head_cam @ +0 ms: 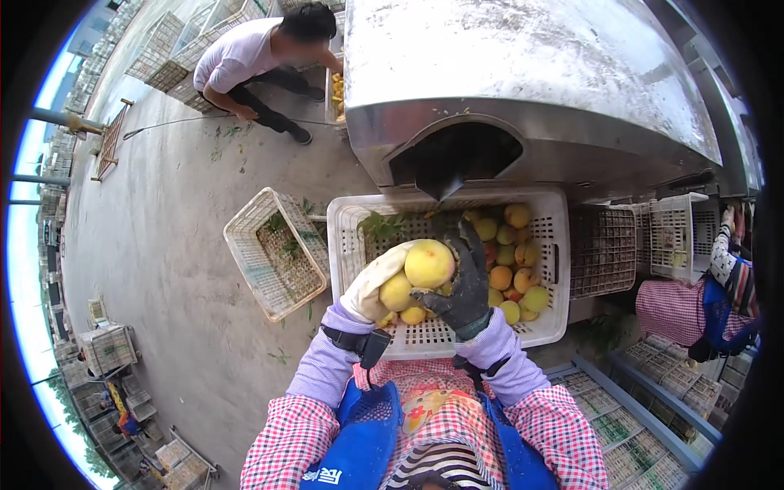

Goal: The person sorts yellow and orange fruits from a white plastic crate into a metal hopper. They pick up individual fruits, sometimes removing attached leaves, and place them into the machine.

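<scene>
My left hand (366, 285), in a cream glove, cups a yellow peach (395, 292). A larger yellow peach (429, 263) lies between the two hands. My right hand (456, 285), in a dark dirty work glove, curls around that larger peach's right side, fingers pointing away from me. Both hands are above a white plastic crate (441, 349) with slotted walls. More peaches (514, 263) lie in the crate, mostly on its right side, and a few show below my hands. Green leaves (383, 225) rest at its far left. My hands hide the crate's middle.
A metal machine (520, 55) with a dark opening (456, 153) stands just beyond the crate. A tilted crate (275, 251) with leaves is on the left floor. A co-worker (257, 67) bends at the upper left; another person (698, 306) is at right. Stacked crates (637, 422) fill the lower right.
</scene>
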The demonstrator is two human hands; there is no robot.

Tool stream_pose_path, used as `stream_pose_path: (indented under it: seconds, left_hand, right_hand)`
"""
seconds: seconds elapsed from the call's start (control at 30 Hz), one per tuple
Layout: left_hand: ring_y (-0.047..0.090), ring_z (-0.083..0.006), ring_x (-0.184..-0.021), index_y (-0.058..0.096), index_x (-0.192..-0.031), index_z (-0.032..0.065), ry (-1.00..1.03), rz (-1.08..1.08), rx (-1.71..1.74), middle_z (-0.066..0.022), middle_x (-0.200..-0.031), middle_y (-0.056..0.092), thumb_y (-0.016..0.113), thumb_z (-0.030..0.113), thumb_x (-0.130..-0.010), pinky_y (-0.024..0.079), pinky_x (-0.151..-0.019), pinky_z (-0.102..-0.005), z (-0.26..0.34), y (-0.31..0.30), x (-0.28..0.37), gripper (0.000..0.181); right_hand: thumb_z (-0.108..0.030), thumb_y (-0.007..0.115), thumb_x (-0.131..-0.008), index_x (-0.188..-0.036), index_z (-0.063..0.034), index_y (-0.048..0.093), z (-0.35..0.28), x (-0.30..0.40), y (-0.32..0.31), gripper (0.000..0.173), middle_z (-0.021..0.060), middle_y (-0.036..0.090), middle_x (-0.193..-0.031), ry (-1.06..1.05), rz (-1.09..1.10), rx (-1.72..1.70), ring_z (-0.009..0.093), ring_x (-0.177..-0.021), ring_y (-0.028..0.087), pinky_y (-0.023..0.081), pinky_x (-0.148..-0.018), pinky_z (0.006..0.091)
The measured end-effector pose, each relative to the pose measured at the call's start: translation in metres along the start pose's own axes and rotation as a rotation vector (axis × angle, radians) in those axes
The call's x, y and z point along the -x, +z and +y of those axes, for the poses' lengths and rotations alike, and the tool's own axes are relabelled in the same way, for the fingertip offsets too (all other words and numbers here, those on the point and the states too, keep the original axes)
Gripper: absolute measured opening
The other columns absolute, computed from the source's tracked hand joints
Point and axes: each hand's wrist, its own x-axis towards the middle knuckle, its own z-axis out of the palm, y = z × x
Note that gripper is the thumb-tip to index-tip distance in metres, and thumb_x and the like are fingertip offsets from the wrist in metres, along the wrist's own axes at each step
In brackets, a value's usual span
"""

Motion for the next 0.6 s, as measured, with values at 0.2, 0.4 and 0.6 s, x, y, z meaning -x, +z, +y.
stream_pose_path:
  seconds: [0.2, 0.4, 0.6]
  left_hand:
    - [0.057, -0.0234, -0.125, 0.049, -0.145, -0.0005, 0.142, 0.052, -0.247, -0.0162, -0.136, 0.059, 0.049, 0.034, -0.105, 0.047, -0.105, -0.0390, 0.022, 0.008, -0.017, 0.053]
    - [0.065, -0.0263, -0.103, 0.054, -0.140, 0.0037, -0.339, 0.351, 0.872, -0.0149, -0.130, 0.061, 0.058, 0.037, -0.104, 0.056, -0.092, -0.0424, -0.010, -0.001, -0.015, 0.050]
    - [0.060, -0.0285, -0.118, 0.052, -0.142, 0.0037, -0.082, 0.353, 0.918, -0.0146, -0.137, 0.057, 0.059, 0.030, -0.103, 0.052, -0.102, -0.0456, -0.022, 0.003, -0.029, 0.047]
  right_hand:
    - [-0.042, 0.091, -0.065, -0.132, 0.0003, 0.058, -0.003, -0.030, 0.002, 0.086, 0.0237, 0.056, -0.134, -0.064, 0.077, 0.214, 0.044, -0.124, 0.053, 0.043, -0.108, 0.0499]
    - [-0.041, 0.086, -0.073, -0.128, -0.0007, 0.061, 0.074, -0.111, 0.043, 0.073, 0.0232, 0.062, -0.123, -0.278, 0.291, 0.607, 0.043, -0.107, 0.061, 0.050, -0.092, 0.0529]
    - [-0.043, 0.081, -0.079, -0.132, -0.0010, 0.058, 0.023, -0.143, 0.019, 0.071, 0.0255, 0.058, -0.131, -0.033, 0.128, 0.223, 0.044, -0.122, 0.055, 0.045, -0.103, 0.0509]
